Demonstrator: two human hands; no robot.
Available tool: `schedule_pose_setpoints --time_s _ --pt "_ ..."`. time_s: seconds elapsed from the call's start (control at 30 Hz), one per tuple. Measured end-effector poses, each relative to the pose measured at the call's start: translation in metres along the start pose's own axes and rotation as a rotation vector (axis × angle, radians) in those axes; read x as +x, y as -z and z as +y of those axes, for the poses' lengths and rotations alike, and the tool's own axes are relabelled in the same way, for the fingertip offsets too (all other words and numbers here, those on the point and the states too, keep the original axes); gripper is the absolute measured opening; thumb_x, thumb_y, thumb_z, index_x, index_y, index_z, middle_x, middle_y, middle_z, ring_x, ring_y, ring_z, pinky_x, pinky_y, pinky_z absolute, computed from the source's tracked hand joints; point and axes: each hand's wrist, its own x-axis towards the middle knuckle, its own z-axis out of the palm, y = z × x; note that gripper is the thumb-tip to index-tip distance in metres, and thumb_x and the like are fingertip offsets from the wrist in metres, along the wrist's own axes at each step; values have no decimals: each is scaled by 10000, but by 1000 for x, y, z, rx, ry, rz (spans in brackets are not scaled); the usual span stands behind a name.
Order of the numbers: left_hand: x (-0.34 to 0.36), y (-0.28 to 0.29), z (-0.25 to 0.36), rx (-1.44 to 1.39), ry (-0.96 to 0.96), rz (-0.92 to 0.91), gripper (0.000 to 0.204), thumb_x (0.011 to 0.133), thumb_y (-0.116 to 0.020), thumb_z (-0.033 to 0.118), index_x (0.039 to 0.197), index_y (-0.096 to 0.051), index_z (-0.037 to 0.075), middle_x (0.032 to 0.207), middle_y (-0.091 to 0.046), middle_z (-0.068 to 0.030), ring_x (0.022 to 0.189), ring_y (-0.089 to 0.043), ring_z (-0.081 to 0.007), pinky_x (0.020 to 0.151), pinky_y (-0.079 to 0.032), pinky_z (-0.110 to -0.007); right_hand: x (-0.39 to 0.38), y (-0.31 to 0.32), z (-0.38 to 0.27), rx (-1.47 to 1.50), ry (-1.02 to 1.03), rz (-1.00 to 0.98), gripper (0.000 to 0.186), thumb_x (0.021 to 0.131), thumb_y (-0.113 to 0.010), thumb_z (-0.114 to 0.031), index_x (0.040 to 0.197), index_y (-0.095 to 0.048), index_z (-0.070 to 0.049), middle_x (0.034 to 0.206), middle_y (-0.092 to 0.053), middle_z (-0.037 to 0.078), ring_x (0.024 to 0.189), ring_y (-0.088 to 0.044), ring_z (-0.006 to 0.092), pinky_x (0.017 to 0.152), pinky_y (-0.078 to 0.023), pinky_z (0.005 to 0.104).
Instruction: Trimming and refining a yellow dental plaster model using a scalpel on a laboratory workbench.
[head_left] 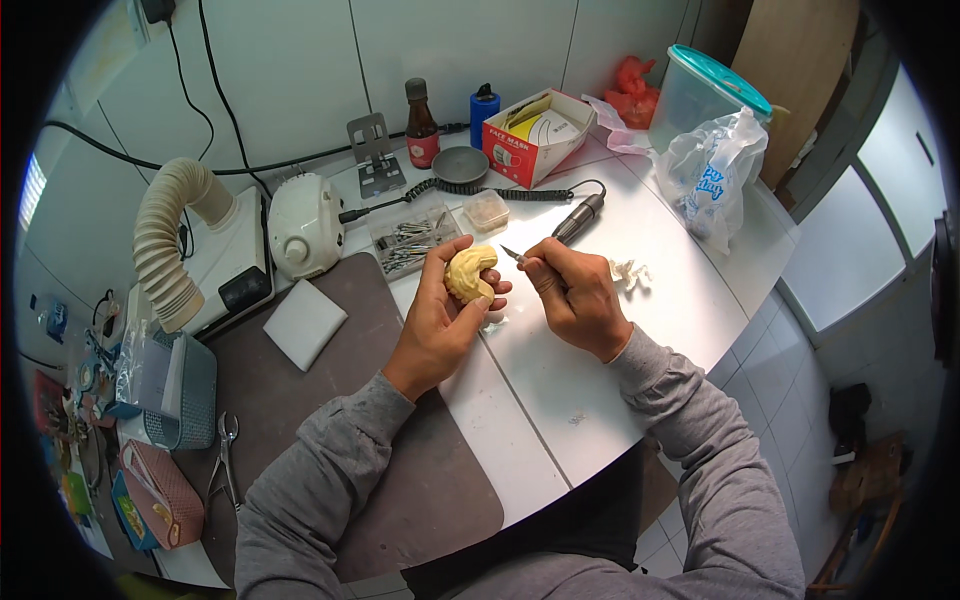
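Note:
Above the white tabletop, my left hand (444,318) is closed around a pale yellow, horseshoe-shaped dental cast (464,270), its open side toward the right. My right hand (575,298) grips a small craft knife (512,253); the pointed blade sticks out to the left, a short gap from the cast. Most of the knife's handle is hidden by my fingers. Behind the knife lies a dark rotary handpiece (580,218) on a coiled cord. Crumpled white scraps (630,274) lie just right of my right hand.
Behind my left hand stands a clear box of metal burs (408,240). A white control unit (306,228) and a ribbed suction hose (165,240) stand left. Farther back are a brown bottle (421,125), a mask box (535,140) and a lidded tub (700,100). Pliers (226,460) lie at left.

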Motion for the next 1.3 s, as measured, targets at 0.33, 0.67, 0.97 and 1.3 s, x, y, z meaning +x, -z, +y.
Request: schedule_pose_setpoints --time_s 0.33,0.67,0.97,1.3 --pt "1 1 -3 -30 32 14 698 1103 -571 -31 1695 -206 30 1394 -621 -159 1351 -662 -257 1202 -560 -415 2 5 -2 -56 -28 -62 175 1068 -721 -118 953 -655 -3 689 -629 144 547 -622 286 537 -469 395" --pt "1 -2 -1 -1 40 53 679 1120 -566 -2 1691 -200 -17 1391 -663 -188 1274 -678 -197 1148 -577 -356 2 3 0 -68 -15 -70 189 1060 -735 -128 939 -656 -7 676 -626 137 534 -611 272 530 -462 403" --pt "0 1 -2 39 14 -2 657 1099 -570 -29 1674 -260 34 1367 -629 -127 1308 -668 -218 1162 -585 -403 2 3 0 -67 -30 -71 199 1055 -747 -137 937 -654 -6 674 -626 133 531 -608 276 527 -457 404" --pt "-1 -1 0 8 12 27 497 1094 -606 -11 1516 -350 52 1301 -640 -116 1258 -682 -197 1086 -597 -361 2 2 0 -69 -24 -83 188 1048 -760 -131 938 -666 -10 673 -642 133 538 -623 267 528 -471 395"
